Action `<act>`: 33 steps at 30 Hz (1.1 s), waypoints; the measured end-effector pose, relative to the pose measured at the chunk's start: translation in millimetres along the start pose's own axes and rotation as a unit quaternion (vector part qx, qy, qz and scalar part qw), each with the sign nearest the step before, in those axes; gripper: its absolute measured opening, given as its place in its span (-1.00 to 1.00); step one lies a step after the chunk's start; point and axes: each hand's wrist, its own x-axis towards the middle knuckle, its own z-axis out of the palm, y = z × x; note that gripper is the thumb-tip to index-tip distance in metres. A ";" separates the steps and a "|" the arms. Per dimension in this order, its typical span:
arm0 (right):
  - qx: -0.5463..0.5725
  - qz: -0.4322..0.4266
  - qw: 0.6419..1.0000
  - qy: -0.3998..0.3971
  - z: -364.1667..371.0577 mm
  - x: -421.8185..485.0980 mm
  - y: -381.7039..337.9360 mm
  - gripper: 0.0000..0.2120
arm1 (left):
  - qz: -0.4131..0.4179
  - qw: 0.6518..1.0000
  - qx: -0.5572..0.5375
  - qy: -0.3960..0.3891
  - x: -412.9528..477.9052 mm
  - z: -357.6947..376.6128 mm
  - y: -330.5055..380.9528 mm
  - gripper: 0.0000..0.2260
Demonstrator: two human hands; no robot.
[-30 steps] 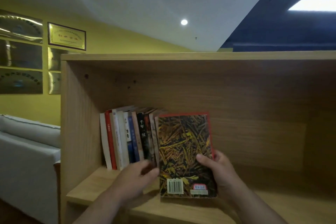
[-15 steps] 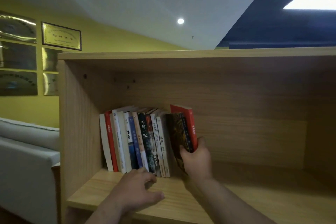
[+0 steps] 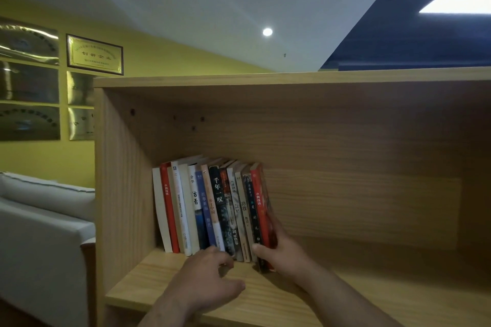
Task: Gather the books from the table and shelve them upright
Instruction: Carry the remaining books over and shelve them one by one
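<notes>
A row of several books stands upright at the left of the wooden shelf, leaning slightly left. The red-spined book is the rightmost one, pressed against the row. My right hand grips its lower part, thumb on the spine side, fingers behind the cover. My left hand rests on the shelf board with its fingertips against the bottoms of the middle books.
The shelf board to the right of the books is bare wood. A grey sofa stands left of the shelf unit. Framed plaques hang on the yellow wall behind it.
My right hand turned the red-edged book spine-out and pushed it left into the row until it stood upright. My left hand slid from the book's side down to the shelf board.
</notes>
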 end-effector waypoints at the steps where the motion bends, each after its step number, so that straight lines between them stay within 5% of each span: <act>1: -0.005 0.003 1.000 0.003 -0.5 0.5 2.3 -0.25 | -0.014 0.999 -0.008 0.034 -0.7 1.5 -0.2 -0.53; 5: -0.020 0.004 0.999 0.030 3.0 3.1 6.3 -0.34 | -0.109 0.964 -0.072 0.232 3.5 7.3 -9.7 -0.11; 8: -0.065 -0.010 0.997 0.038 5.9 7.6 8.2 -0.31 | -0.141 0.953 -0.101 0.249 13.7 2.7 -17.0 0.16; 15: -0.135 -0.028 0.990 0.025 2.8 20.5 13.8 -0.25 | -0.128 0.955 -0.057 0.260 49.8 -3.5 -27.3 0.26; 25: -0.137 -0.032 0.988 0.064 8.1 36.2 31.5 -0.19 | -0.113 0.953 -0.071 0.271 51.8 0.7 -32.3 0.22; 30: -0.090 -0.012 0.993 0.069 3.7 37.5 33.1 -0.22 | -0.046 0.929 -0.132 0.343 33.2 -16.5 -25.7 -0.22; 33: -0.073 -0.002 0.995 0.064 2.1 41.5 36.5 -0.14 | -0.037 0.923 -0.098 0.371 40.8 -48.7 -27.9 -0.32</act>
